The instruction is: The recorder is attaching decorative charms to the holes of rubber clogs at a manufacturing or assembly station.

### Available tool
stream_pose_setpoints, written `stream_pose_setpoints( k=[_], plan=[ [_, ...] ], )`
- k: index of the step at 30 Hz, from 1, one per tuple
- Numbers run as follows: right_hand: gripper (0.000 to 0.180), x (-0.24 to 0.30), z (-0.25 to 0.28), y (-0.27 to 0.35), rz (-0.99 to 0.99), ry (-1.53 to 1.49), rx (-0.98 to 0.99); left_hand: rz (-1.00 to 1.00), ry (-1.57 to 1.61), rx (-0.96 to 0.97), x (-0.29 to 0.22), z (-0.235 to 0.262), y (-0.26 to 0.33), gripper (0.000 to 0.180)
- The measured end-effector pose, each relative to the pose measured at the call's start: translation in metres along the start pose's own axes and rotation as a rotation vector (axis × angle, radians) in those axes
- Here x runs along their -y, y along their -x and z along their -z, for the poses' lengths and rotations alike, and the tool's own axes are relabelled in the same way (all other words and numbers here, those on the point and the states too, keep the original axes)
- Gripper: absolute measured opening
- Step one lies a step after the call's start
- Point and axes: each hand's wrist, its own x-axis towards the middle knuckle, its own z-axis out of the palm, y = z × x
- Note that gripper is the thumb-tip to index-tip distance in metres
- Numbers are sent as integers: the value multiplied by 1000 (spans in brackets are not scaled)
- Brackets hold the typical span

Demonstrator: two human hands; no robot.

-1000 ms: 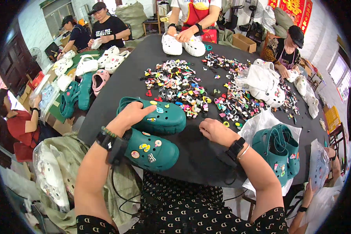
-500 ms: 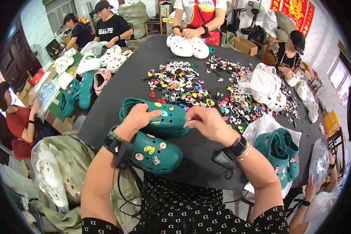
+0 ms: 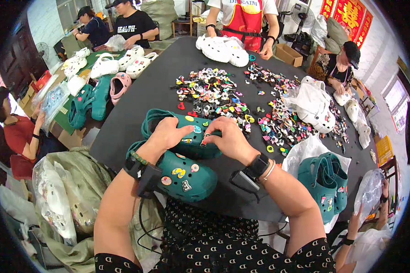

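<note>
Two dark green clogs lie side by side before me. My left hand (image 3: 165, 135) is wrapped around the far clog (image 3: 193, 151), its thumb on top beside a pale blue flip-flop charm (image 3: 197, 129). At that clog's toe, my right hand (image 3: 230, 140) pinches a small shoe charm (image 3: 205, 139) against the upper; the fingers partly cover it. Yellow and green charms also sit on this upper. The near clog (image 3: 198, 182) rests below my left wrist, bearing yellow flip-flop, round and letter-shaped charms.
Heaps of loose charms (image 3: 214, 93) spread over the black table (image 3: 141, 86). White clogs (image 3: 312, 109) lie at right, another green pair (image 3: 319, 182) on white plastic nearby. A person in a red apron (image 3: 243, 22) stands opposite; others work around. A sack (image 3: 91, 182) stands at left.
My right hand has moved left onto the clog's toe with the charm. Across the table, the person in the apron has drawn their hands off the white clogs.
</note>
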Motion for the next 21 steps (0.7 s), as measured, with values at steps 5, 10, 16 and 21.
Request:
stream_pose_setpoints(
  k=[5, 10, 16, 21],
  plan=[
    [20, 7, 2, -4, -57, 31, 67, -16, 32, -5, 8, -4, -2, 57],
    [54, -5, 0, -17, -100, 188, 152, -20, 34, 1, 6, -4, 1, 59],
    [81, -12, 3, -33, -265, 25, 342, -43, 47, -42, 0, -2, 9, 53],
    [85, 11, 3, -39, -334, 172, 378, -36, 64, -29, 0, 0, 6, 51]
  ],
)
